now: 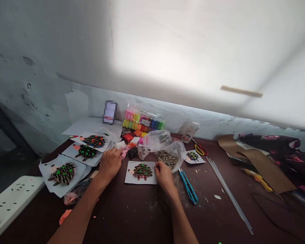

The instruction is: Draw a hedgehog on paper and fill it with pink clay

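A white card [130, 179] carries a hedgehog made of striped sunflower seeds and dotted with green clay; its face and feet are pinkish. My right hand [165, 176] has its fingers curled at the card's right edge, holding it on the table. Up and to the left of the card, my left hand [110, 164] is bent with its fingertips on a lump of pink clay [124, 152]; the thumb is mostly hidden. Behind the card lies an open plastic bag of sunflower seeds [167, 158].
Several finished hedgehog cards [63, 173] lie at left, near a power strip [14, 200]. Clay packs [143, 122], a white bottle [190, 132] and scissors [200, 149] stand or lie behind. Rightward are a blue cutter [188, 186], glue sticks [230, 195] and a yellow glue gun [258, 179].
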The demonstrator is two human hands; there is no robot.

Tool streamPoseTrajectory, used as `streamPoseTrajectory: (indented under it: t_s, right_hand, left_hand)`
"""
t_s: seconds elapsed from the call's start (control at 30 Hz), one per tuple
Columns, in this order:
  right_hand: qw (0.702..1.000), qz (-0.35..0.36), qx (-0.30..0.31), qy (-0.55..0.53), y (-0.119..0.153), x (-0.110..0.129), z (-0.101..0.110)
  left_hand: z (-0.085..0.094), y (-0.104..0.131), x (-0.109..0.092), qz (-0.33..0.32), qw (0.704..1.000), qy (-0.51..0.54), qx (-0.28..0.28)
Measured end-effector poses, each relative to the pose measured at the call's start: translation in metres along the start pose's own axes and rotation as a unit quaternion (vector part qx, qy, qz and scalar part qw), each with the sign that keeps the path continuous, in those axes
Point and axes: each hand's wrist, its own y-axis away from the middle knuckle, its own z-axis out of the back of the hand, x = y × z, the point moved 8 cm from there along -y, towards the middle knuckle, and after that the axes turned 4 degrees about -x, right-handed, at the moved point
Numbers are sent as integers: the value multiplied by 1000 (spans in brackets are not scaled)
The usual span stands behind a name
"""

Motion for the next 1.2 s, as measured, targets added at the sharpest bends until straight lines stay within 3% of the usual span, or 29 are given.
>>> streamPoseTrajectory:
  t_s: [0.1,0.2,0.37,0.53,0.83,1.2]
  right_hand:
    - [1000,-1,2,5,0,0,0]
    - [1000,1,3,10,0,0,0]
    - [1000,3,-2,10,1,0,0]
    - [1000,5,-3,3,1,1,1]
    - [1000,16,-14,4,-1,-1,-2]
    - [1000,11,-6,5,-1,0,-1]
  left_hand:
    - [-15,4,-5,-28,999,1,36]
    - [-22,6,-5,-39,999,-2,37]
    - [-17,4,3,-14,1000,-12,17]
    - [-10,2,-7,-21,999,43,0]
    - [-35,5,-19,-29,993,63,96]
    - [-36,7,-24,-21,989,105,105]
